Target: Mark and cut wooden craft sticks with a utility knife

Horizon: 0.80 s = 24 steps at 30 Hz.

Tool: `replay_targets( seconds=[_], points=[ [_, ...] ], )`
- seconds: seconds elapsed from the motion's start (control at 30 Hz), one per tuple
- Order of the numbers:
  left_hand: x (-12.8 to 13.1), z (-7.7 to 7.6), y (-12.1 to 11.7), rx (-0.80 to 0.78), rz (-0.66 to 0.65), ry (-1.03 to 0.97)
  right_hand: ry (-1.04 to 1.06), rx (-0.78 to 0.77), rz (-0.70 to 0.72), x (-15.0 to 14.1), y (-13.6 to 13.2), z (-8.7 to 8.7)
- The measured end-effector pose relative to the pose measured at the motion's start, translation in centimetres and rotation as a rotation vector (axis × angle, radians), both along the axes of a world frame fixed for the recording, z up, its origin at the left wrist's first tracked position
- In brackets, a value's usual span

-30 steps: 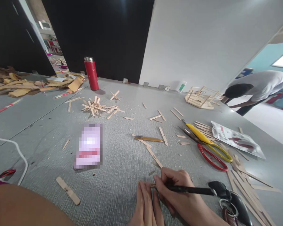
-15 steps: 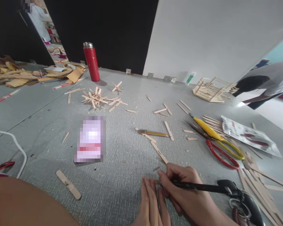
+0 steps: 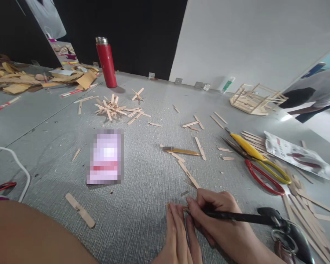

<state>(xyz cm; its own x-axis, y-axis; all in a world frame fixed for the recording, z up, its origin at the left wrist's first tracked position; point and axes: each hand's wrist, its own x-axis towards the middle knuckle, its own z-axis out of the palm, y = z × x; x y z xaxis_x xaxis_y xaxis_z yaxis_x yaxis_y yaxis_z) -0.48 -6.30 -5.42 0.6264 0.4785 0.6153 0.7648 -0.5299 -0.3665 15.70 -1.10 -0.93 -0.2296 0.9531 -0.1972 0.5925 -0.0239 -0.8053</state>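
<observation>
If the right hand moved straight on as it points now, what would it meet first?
Probably the left hand, just ahead of the right hand's fingertips; depth there is unclear.

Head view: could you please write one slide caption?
Right hand holds a slim black tool beside the left hand, among wooden sticks.

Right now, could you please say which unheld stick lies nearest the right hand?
The slanted, notched stick beyond the right hand: its near end seems to touch it, while others lie farther off.

The left hand lies outstretched beside the right hand, curled in a grip.
</observation>
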Motion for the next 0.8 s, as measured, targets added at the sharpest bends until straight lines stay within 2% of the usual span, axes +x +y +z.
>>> replay_targets(
  seconds=[0.8],
  points=[
    [-0.04, 0.14, -0.02, -0.015, -0.010, -0.017, -0.005, 0.022, -0.043, -0.45, 0.16, 0.04]
  ],
)
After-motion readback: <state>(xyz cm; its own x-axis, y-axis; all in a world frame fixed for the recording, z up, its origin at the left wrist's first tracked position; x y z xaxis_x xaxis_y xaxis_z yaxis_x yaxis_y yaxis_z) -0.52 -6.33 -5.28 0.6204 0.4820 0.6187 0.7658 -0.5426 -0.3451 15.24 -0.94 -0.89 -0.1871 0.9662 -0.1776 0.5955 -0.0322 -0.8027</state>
